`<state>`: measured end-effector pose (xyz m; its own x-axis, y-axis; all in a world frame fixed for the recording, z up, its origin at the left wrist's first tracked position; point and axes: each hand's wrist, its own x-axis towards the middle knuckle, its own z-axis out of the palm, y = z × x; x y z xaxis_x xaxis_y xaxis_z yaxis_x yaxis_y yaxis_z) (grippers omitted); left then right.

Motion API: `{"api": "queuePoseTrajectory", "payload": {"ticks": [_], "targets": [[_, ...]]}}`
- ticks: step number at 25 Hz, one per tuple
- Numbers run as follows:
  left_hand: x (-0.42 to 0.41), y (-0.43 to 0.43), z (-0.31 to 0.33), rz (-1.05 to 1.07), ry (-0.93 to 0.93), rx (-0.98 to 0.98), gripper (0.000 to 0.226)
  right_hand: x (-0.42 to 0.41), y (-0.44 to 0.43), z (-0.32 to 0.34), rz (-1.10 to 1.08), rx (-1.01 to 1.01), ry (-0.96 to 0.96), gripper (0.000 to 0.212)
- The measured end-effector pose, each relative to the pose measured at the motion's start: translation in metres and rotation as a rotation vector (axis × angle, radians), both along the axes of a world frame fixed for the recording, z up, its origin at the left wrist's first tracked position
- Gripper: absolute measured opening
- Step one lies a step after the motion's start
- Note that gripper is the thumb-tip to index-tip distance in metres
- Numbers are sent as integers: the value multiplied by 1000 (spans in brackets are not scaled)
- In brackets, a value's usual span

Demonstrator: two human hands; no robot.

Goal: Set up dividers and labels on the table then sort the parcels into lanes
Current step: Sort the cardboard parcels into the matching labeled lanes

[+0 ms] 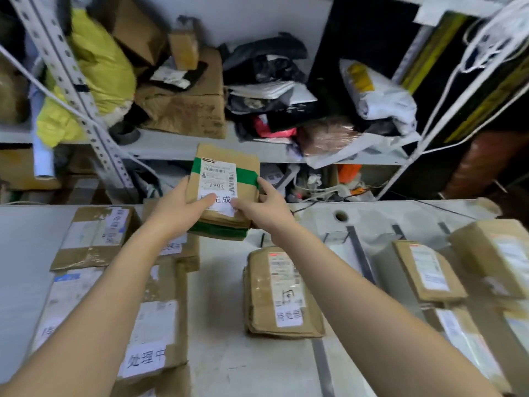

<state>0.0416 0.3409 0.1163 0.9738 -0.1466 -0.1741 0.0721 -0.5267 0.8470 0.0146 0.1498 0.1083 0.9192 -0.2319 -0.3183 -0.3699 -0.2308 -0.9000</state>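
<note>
A brown parcel with green tape and a white shipping label [226, 179] is held up above the far middle of the white table [223, 353]. My left hand [179, 209] grips its left edge, thumb pressed on a handwritten paper label. My right hand [262, 207] grips its right edge, thumb near the same label. On the table, a brown parcel [282, 296] lies in the middle, several lie at the left [94, 239] and several at the right [428, 270]. Grey divider strips [360, 253] run across the table between the groups.
Behind the table stands a metal shelf [177, 144] stuffed with boxes, a yellow bag [97, 67], dark clothing bags and white mailers [378, 93]. Cables and a power strip [329, 190] lie under the shelf. The table has a round cable hole [340, 216].
</note>
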Motion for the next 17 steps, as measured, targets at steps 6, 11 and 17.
{"api": "queuePoseTrajectory", "payload": {"ticks": [6, 11, 17], "targets": [[-69, -97, 26, -60, -83, 20, 51, -81, -101, 34, -18, 10, -47, 104], [-142, -184, 39, -67, -74, -22, 50, -160, -191, 58, -6, 49, -70, 92], [-209, -299, 44, -116, -97, -61, 49, -230, -302, 65, -53, -2, -73, 97]]}}
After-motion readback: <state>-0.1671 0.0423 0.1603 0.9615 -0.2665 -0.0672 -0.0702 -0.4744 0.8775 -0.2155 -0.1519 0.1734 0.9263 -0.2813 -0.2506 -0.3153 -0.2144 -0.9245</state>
